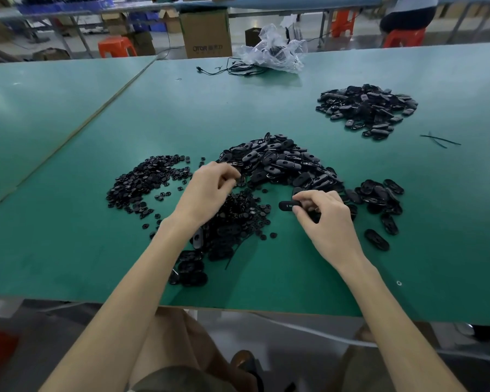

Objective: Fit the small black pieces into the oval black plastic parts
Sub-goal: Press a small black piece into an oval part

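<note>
A: Holding what, that right hand (327, 222)?

B: One oval black plastic part (288, 205), pinched between thumb and fingertips just above the green bench (68, 236), with its free end pointing left.

A: And the left hand (207, 193)?

B: Its fingers curl down at the near left edge of the big heap of oval parts (283, 162). The fingertips are blurred, so I cannot tell whether they grip anything.

A: Where are the small black pieces (142, 182)?

B: One spread lies left of the left hand. A second scatter (238, 219) lies between the two hands and runs under the left forearm, with a few ovals mixed in.

A: Any other ovals?

B: A small cluster (379, 193) sits just right of the right hand, and a separate pile (368, 108) lies well apart, far right.

A: And at the far edge?

B: A crumpled clear plastic bag (275, 49), with black cables (232, 69) beside it.
</note>
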